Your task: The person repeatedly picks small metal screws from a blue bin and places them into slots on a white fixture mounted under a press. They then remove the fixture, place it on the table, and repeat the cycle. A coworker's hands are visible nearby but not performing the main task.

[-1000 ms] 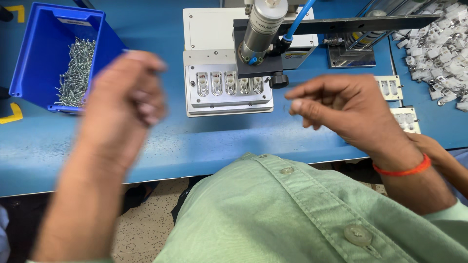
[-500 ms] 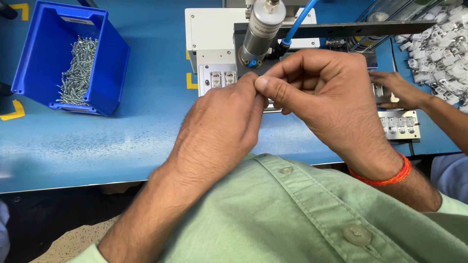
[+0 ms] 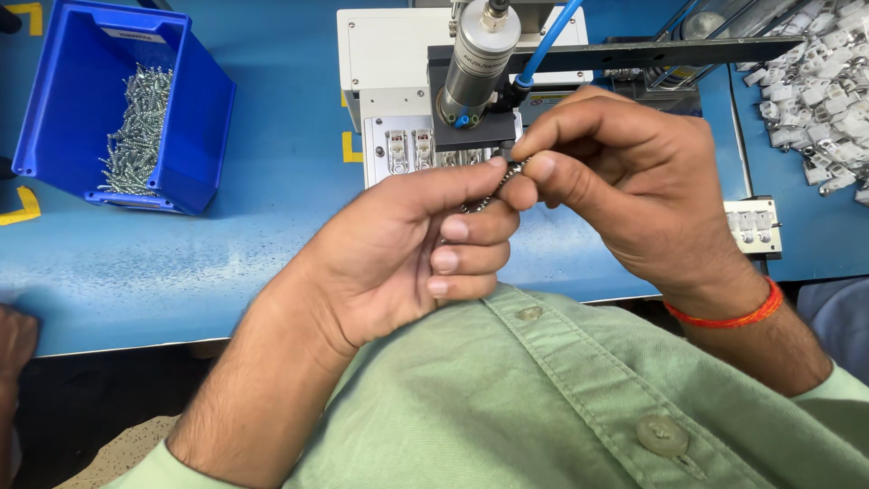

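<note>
Both hands sit lower and nearer the body than half a second ago, and the other person's hand at the right is gone from view. Left hand (image 3: 412,249) is half curled, palm up, fingers folded in, thumb pressed to a cluster of small silver metal screws (image 3: 493,187). Right hand (image 3: 625,195) meets it from the right, thumb and forefinger pinching at the same cluster. Exact count of screws is too small to tell. The screws are held in the air between both hands, just in front of the grey pneumatic cylinder (image 3: 475,59) of the white press fixture (image 3: 385,54), above the near edge of the blue desk (image 3: 272,226).

Far left on the desk: blue plastic bin (image 3: 63,109) with a heap of loose silver screws (image 3: 136,127) inside. Behind the hands, the white fixture tray (image 3: 407,149) shows small white parts seated in slots; whether they have screws yet cannot be told. Far right: pile of white plastic clip parts (image 3: 819,72), and a small white block (image 3: 751,225) near the right wrist. Orange thread band (image 3: 724,317) on the right wrist.

Progress, as a judgement: screws are picked and being sorted in hand; placing them into the seated parts looks not yet done.
</note>
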